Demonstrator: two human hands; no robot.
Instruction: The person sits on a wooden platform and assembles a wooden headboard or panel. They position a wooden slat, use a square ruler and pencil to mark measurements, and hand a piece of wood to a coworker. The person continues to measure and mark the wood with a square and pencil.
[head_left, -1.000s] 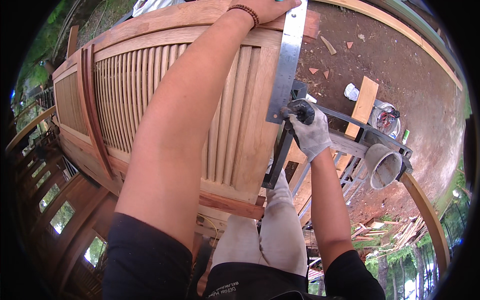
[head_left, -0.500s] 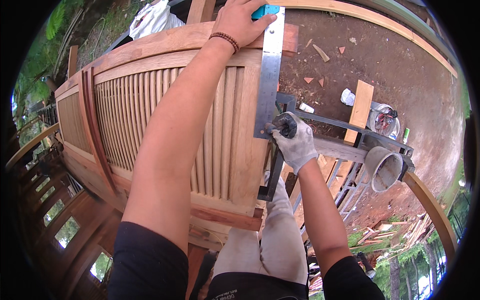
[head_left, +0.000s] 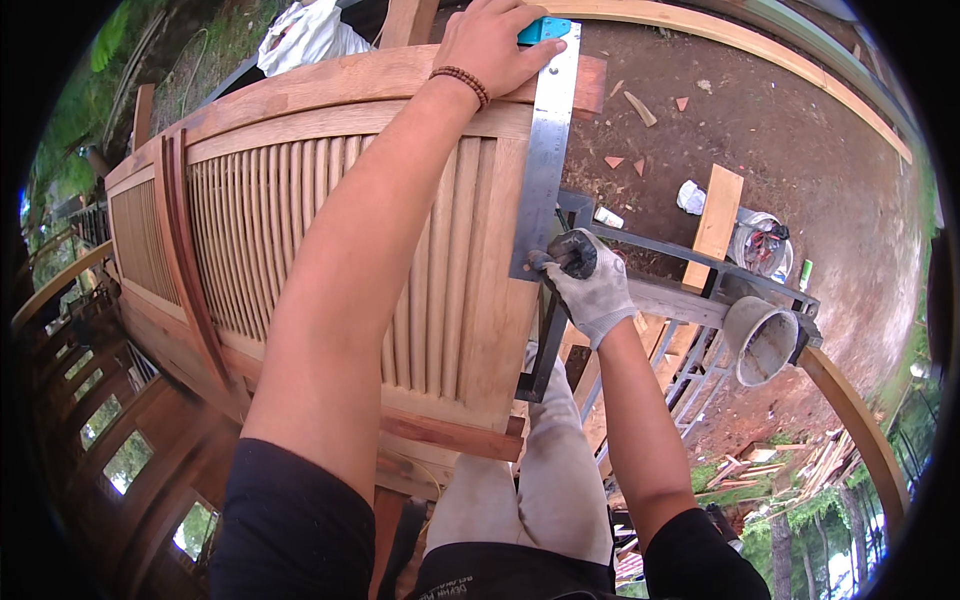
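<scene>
Turquoise handle partly behind left hand

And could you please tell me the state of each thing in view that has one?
Pale-brown slatted wooden panel: lying slatted face up.
Flat silver metal square with turquoise handle: laid across the panel's right end.
Bare left hand: closed over the handle.
Brown beaded bracelet: worn on the left wrist.
Right hand in grey-and-black glove: curled, touching the square's near end; grip unclear.
Round grey bucket: open.
White plastic sack: crumpled.
</scene>
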